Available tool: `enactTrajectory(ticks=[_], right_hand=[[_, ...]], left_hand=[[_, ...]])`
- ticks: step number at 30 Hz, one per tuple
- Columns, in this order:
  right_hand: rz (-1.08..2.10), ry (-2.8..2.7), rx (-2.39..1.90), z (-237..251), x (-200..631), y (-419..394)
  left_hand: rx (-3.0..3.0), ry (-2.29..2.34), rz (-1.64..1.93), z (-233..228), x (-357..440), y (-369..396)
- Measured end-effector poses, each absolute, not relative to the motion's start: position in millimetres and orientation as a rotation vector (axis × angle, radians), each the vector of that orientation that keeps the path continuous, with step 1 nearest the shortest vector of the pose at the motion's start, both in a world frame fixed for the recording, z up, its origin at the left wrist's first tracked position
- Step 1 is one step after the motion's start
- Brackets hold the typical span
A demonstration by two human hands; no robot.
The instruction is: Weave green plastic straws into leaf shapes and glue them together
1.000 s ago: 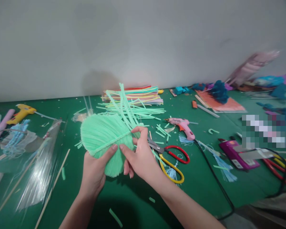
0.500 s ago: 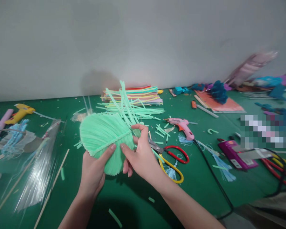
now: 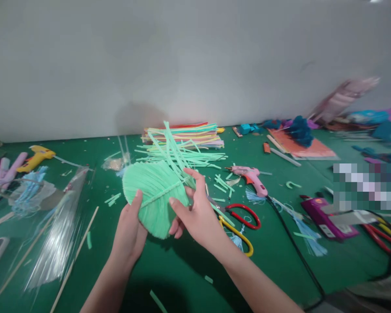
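Green felt tabletop (image 3: 273, 261), littered with offcuts. Mint pipe-cleaner leaf (image 3: 153, 193) held up at centre, gripped at 7 o'clock by left hand (image 3: 128, 232), thumb over its face, and pinched at 3 o'clock by right hand (image 3: 197, 213). Red-and-yellow scissors (image 3: 239, 224) just beside, at 4 o'clock. Pink glue gun (image 3: 250, 178) at 2 o'clock.

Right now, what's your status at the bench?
Left hand and right hand grip green leaf. Scissors lie beside right hand.
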State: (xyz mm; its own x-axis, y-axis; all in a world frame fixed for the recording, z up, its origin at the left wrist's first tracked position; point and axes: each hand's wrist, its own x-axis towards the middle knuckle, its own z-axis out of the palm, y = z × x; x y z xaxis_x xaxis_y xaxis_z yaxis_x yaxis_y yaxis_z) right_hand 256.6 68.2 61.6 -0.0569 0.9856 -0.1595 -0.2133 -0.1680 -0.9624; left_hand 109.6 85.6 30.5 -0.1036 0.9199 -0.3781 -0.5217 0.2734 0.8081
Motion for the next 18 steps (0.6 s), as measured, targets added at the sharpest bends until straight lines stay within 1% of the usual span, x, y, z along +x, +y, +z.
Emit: enactTrajectory(ticks=[3, 6, 9, 12, 14, 18], right_hand=[[1.463, -1.105, -1.216, 66.9, 262.5, 58.9], [1.348, -1.145, -1.302, 75.7, 274.1, 49.5], [1.161, -1.160, -1.395, 83.4, 290.5, 46.6], [0.864, -1.277, -1.543, 84.0, 305.4, 50.9], [0.705, -1.401, -1.610, 79.1, 310.7, 54.7], [0.536, -1.582, -1.667, 60.8, 308.1, 58.4]], left_hand=[[0.437, 1.132, 1.319, 32.9, 109.1, 89.1], [0.419, 1.191, 1.343, 33.7, 106.3, 91.2], [0.394, 1.259, 1.349, 33.4, 101.4, 93.0], [0.399, 1.282, 1.344, 34.2, 98.1, 93.8], [0.412, 1.277, 1.348, 35.6, 97.9, 93.5], [0.431, 1.278, 1.349, 37.2, 100.2, 91.7]])
